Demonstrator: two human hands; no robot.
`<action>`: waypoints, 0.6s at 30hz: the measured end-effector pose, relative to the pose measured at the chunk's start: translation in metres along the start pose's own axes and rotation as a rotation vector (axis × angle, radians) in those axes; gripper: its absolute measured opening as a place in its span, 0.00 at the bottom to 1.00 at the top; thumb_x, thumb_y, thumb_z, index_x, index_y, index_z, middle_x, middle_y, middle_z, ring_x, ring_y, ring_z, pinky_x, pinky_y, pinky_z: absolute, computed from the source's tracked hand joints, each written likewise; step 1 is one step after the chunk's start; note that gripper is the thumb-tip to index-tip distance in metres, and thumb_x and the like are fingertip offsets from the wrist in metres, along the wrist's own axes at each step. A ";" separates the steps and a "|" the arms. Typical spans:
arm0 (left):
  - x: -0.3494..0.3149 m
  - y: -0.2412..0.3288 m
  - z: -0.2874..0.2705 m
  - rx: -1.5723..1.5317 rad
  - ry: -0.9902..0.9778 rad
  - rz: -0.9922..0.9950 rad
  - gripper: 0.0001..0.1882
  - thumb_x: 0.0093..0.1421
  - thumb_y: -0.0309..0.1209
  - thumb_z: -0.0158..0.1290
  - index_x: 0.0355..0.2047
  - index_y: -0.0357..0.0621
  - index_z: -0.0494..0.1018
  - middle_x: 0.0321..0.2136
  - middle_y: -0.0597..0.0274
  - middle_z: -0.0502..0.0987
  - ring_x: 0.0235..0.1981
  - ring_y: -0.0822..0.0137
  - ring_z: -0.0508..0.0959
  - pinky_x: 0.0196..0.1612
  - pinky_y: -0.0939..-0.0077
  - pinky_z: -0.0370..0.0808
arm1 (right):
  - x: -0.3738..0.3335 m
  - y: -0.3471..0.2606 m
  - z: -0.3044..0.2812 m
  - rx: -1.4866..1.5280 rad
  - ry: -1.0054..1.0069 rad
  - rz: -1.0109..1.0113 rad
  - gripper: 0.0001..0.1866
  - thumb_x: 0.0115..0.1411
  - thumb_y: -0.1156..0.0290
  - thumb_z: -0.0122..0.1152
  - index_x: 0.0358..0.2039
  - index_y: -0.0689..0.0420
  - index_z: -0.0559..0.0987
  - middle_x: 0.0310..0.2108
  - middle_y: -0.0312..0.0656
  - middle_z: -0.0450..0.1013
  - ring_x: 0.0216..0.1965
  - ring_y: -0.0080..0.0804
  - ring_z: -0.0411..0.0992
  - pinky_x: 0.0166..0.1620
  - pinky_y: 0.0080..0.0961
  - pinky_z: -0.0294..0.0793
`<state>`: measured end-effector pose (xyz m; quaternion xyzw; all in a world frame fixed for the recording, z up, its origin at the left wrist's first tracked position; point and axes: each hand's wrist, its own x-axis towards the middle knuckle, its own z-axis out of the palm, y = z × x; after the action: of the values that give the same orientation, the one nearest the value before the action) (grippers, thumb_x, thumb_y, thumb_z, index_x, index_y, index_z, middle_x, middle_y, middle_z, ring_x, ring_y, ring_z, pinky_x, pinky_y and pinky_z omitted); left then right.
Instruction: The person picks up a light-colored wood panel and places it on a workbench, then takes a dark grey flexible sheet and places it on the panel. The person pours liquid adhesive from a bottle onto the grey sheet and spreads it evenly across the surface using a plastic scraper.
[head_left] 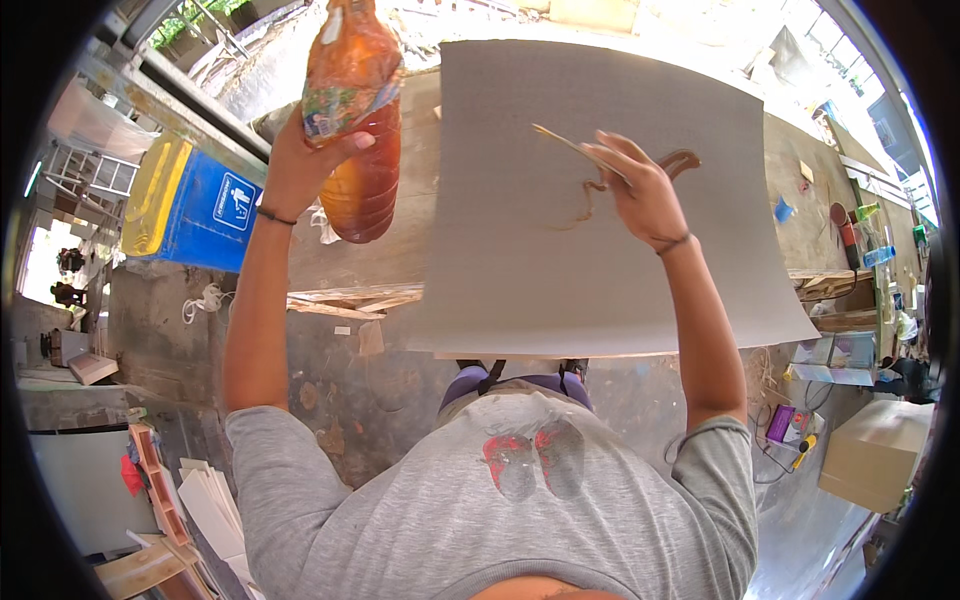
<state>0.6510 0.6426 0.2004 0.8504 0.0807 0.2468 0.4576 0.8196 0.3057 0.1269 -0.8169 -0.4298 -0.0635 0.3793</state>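
Observation:
My left hand (308,165) is wrapped round a large clear plastic bottle (368,200) of orange-brown liquid, held up at the far left of the board. The bottle has a coloured label and leans slightly; its top runs out of view. Between the fingers of my right hand (640,190) is a thin stick (562,140), its tip pointing to the far left. Beneath that hand lies a large grey board (520,270) with a wavy trail of brown liquid (588,200) on it. Part of the trail is hidden behind my right hand.
The board rests on a wooden table (415,130). A blue and yellow bin (195,205) stands at the left. Along the right lie a blue cup (783,209), a power tool (846,232) and a cardboard box (873,455). White panels (212,515) lean at the lower left.

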 end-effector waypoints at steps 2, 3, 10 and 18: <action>-0.011 -0.025 -0.034 0.075 0.043 0.018 0.30 0.44 0.34 0.65 0.45 0.36 0.66 0.38 0.61 0.75 0.39 0.73 0.73 0.43 0.78 0.69 | -0.020 0.015 0.009 -0.052 0.006 0.110 0.19 0.53 0.84 0.48 0.45 0.54 0.74 0.48 0.46 0.68 0.47 0.40 0.69 0.46 0.29 0.70; -0.019 -0.039 -0.050 0.113 0.062 0.021 0.30 0.44 0.34 0.65 0.46 0.36 0.66 0.38 0.61 0.75 0.39 0.73 0.73 0.43 0.78 0.70 | -0.031 0.024 0.012 -0.089 0.010 0.142 0.18 0.53 0.83 0.48 0.44 0.55 0.74 0.48 0.46 0.68 0.46 0.41 0.69 0.45 0.28 0.69; -0.068 -0.187 -0.113 0.148 0.458 -0.115 0.34 0.40 0.46 0.66 0.39 0.34 0.66 0.34 0.57 0.74 0.35 0.66 0.73 0.39 0.74 0.69 | -0.129 0.125 -0.033 -0.406 0.094 0.356 0.17 0.51 0.76 0.53 0.44 0.61 0.72 0.38 0.49 0.73 0.42 0.39 0.71 0.46 0.27 0.69; -0.125 -0.262 -0.115 0.303 0.831 -0.227 0.43 0.41 0.48 0.65 0.47 0.30 0.60 0.45 0.48 0.66 0.46 0.55 0.68 0.48 0.65 0.64 | -0.122 0.052 -0.009 0.783 0.742 0.929 0.19 0.53 0.77 0.55 0.46 0.63 0.68 0.43 0.44 0.70 0.44 0.36 0.71 0.45 0.35 0.74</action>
<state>0.5092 0.8308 -0.0051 0.7222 0.3854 0.5007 0.2812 0.7844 0.2017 0.0515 -0.6438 0.1293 -0.0102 0.7541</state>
